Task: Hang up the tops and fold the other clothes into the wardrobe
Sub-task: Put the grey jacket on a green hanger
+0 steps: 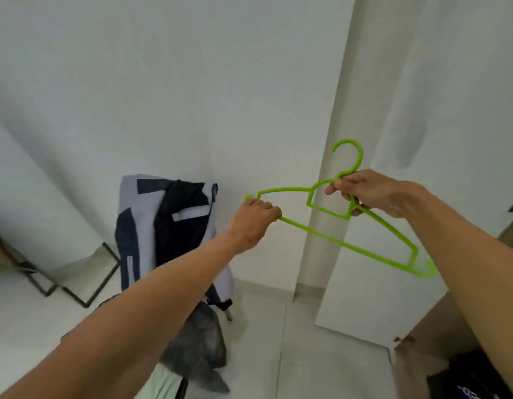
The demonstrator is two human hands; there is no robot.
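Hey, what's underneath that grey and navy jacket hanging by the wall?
Below the grey and navy jacket a dark grey garment shows, with one pale furniture leg beside it. Whatever the jacket is draped over is covered by it.

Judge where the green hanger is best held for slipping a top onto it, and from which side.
Grip the green hanger at its neck, just under the hook, coming from the right as the right hand does. That narrow stem sits at the middle, so both sloping arms stay free. The left hand grips the left tip, which would likely block a top there.
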